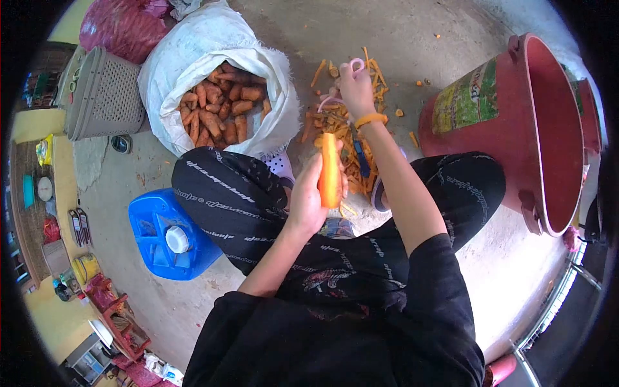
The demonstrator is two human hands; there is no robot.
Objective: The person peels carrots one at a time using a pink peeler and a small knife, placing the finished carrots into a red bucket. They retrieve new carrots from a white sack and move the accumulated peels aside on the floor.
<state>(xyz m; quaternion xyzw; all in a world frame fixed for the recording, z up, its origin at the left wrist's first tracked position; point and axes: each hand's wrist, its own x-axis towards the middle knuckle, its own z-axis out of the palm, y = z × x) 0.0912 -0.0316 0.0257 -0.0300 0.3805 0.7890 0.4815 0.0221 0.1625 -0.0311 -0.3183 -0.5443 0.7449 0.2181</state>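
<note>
Right in front of you, above your lap (322, 264), your left hand (308, 200) has its fingers and thumb clamped round the lower part of a peeled carrot (329, 171); its upper end sticks out free, pointing away from you. It should feel light and stiff, but slick where the skin is off, and a hard bend could snap it. The thick lower part looks the best place to take hold, fingers wrapped round and well down from the free end.

Farther out, your right hand (356, 93) is over the orange peelings (350, 160), its fingers curled together on a pink loop (356, 64); your hand hides the rest of that grip. A blue tool (362, 158) lies among the peelings.

Left of your knee stands a blue jug (158, 226) with a white cap (177, 239) on it; you can't see what it holds. Beyond it, the white sack (280, 68) is open, with rough, unpeeled carrots (213, 119) inside. To your right, the big red tub (516, 148) shows you its inner wall, but its bottom can't be made out. Past the sack are a grey basket (113, 97), its contents unclear, and a full-looking red mesh bag (122, 29).
</note>
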